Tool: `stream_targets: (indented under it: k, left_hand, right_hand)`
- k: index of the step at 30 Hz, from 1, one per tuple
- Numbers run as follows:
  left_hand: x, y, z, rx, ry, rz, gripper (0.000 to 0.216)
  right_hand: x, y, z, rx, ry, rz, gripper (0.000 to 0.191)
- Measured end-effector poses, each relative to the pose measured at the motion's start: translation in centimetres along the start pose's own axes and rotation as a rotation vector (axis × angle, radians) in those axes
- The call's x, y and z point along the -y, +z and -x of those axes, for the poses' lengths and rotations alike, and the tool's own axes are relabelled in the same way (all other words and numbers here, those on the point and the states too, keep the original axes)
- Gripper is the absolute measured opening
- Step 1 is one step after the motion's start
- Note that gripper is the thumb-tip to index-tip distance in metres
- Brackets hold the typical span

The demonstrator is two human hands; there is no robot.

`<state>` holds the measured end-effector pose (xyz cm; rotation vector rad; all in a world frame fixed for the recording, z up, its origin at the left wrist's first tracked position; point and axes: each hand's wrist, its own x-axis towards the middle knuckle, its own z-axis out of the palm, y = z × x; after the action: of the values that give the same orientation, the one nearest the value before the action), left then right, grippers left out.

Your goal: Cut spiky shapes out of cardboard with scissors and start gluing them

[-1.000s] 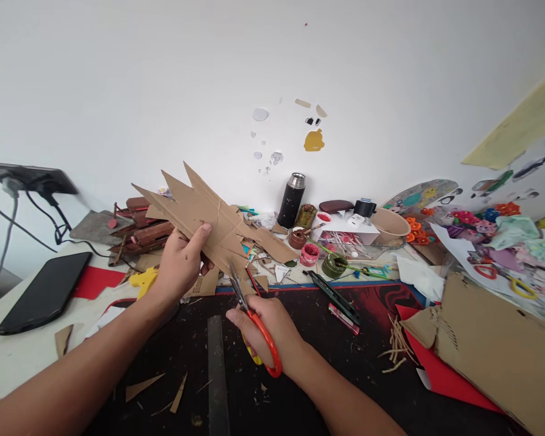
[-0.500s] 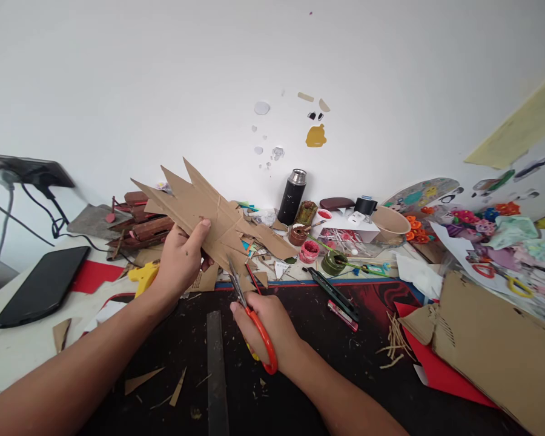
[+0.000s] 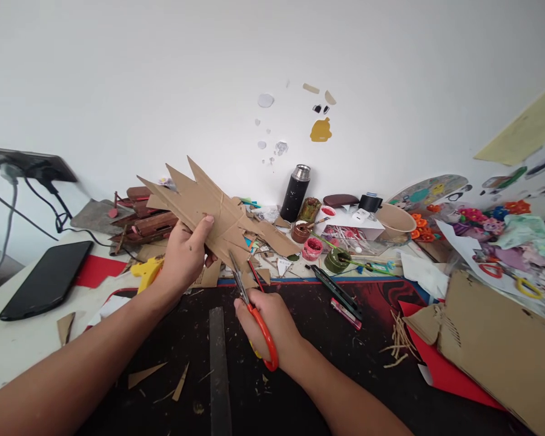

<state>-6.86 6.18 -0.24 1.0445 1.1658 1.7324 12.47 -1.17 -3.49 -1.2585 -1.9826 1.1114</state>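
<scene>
My left hand [image 3: 188,251] pinches a piece of brown cardboard [image 3: 200,206] cut with pointed spikes, thumb on its face and fingers behind. It is held up, tilted, above the far side of the dark mat. My right hand [image 3: 272,324] is wrapped round the red and yellow handles of a pair of scissors [image 3: 266,336]. The blades point up and away and meet the cardboard's lower edge, to the right of my left hand. Below lie a flat dark ruler [image 3: 218,363] and cardboard offcuts [image 3: 146,374].
A phone [image 3: 48,278] and a yellow glue gun [image 3: 146,272] are on the left. Behind the mat stand paint pots [image 3: 312,247] and a black flask [image 3: 296,194]. A utility knife [image 3: 338,293] lies right of centre, cardboard sheets [image 3: 504,345] at the right.
The whole view has shifted slightly, so most things sit a little further right. Both hands keep their grips, with the scissor blades still at the cardboard's lower edge.
</scene>
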Motion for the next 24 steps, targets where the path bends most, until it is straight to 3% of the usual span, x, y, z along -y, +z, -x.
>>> stream_targets:
  k: [8,19,24]
  left_hand:
    - [0.0,-0.2,-0.1,0.013,-0.023,-0.029,0.030]
    - [-0.3,0.0,0.5,0.020,-0.028,-0.045,0.031]
    - [-0.4,0.3,0.8,0.017,-0.042,-0.029,0.033]
  right_hand:
    - [-0.9,-0.7,-0.1,0.126,0.018,-0.172,0.028]
    - [-1.5,-0.9,-0.2,0.208,0.047,-0.344,0.050]
    - [-1.0,-0.9,-0.2,0.191,0.138,-0.355,0.043]
